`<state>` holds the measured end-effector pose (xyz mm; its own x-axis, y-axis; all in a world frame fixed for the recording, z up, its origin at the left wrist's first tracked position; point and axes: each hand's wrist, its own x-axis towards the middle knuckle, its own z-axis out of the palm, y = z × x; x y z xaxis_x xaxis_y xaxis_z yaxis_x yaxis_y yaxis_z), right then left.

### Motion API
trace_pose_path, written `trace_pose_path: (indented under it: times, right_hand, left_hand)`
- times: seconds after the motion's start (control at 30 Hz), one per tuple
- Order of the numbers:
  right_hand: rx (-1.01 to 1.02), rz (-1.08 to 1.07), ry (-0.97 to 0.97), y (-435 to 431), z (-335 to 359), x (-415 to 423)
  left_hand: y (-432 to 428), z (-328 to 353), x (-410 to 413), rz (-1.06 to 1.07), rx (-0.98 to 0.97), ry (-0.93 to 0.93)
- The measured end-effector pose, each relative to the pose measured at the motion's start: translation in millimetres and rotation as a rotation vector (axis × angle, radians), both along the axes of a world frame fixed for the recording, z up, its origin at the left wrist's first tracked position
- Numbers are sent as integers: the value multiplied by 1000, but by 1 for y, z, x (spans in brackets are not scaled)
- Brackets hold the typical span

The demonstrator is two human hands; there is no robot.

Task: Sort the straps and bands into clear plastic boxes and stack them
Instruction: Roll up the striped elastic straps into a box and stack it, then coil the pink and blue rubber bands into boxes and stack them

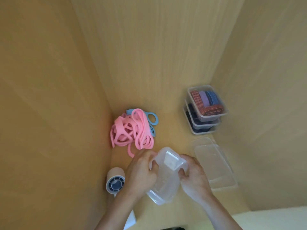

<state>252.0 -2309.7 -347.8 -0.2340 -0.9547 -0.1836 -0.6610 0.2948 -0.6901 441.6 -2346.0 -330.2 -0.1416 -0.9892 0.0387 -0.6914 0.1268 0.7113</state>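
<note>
Head view: a clear box is held between both hands, tilted, its long axis running away from the person. The left hand is curled over the left rim and the right hand over the right rim, so each grip is closed on the plastic, not spread. Whether one box or two nested boxes are held cannot be told through the clear walls.

The pink bands are piled in a tangle beyond the grip and to its left, apart from the box, with most loops stretched along the same far-to-near line as the box. A few blue bands are seen under the far edge of that pile. The left hand is judged the nearer one for a reach to the pile.

Flat clear lids are laid just right of the right hand. A stack of filled boxes is set beyond the lids, well to the far right of the grip. A roll is seen just left of the left hand on the wooden surface.

No brand, label or writing can be read anywhere.
</note>
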Motion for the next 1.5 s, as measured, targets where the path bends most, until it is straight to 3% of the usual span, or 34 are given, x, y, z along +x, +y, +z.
trace_pose_path:
  times: [0.2,0.37,0.77,0.93,1.2,1.3,1.43,1.5]
  right_hand:
    - [-52,-58,61,19,2,-1]
    - [-140,-68,22,16,0,-2]
    - [-127,119,-36,-1,-6,-34]
    - [-157,249,-31,-19,2,-36]
    - [-165,378,38,-32,1,-42]
    - [-185,338,65,-28,6,-44]
    - [-185,294,62,-25,13,-46]
    - [-192,289,72,-26,16,-47]
  left_hand:
    - [-3,-2,-3,32,41,-151]
    - [-3,-7,-8,-34,1,-80]
    - [25,-33,-32,11,-30,-309]
    - [41,-39,-39,72,-96,-279]
    - [40,-34,-46,139,-41,-227]
    - [28,-29,-40,256,37,-19]
    - [-20,-26,-30,508,-41,34]
    - [-43,-27,-27,584,24,61]
